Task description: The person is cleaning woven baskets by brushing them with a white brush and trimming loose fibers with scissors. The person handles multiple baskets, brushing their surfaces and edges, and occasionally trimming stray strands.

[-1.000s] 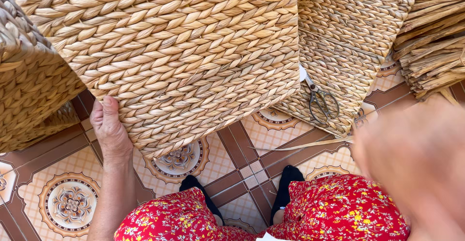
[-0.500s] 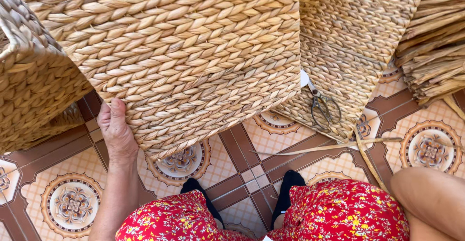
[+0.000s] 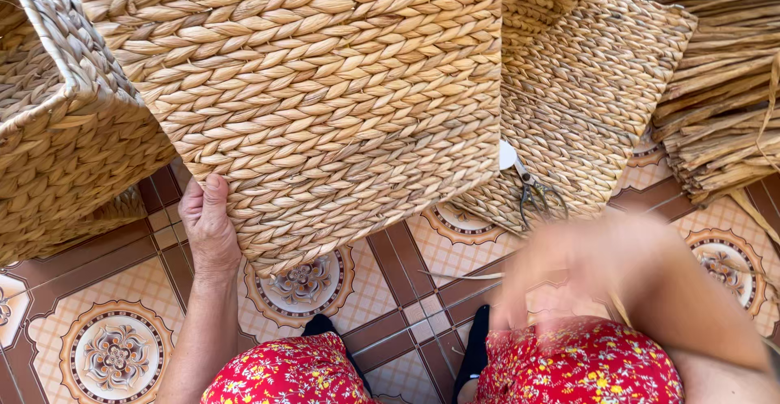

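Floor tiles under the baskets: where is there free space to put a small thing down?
Bare tile floor lies lower left, bordered by the left basket, the left hand and the red-clad knee. A narrow strip runs between the knees. Crowded: the far right, with the straw bundle, scissors and blurred right hand.

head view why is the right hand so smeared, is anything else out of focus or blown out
Head view: the right hand is motion-blurred, its grip unreadable; the left hand, the woven basket it holds and the scissors are sharp; bright daylight, soft shadow under the basket on the tiled floor, no glare.
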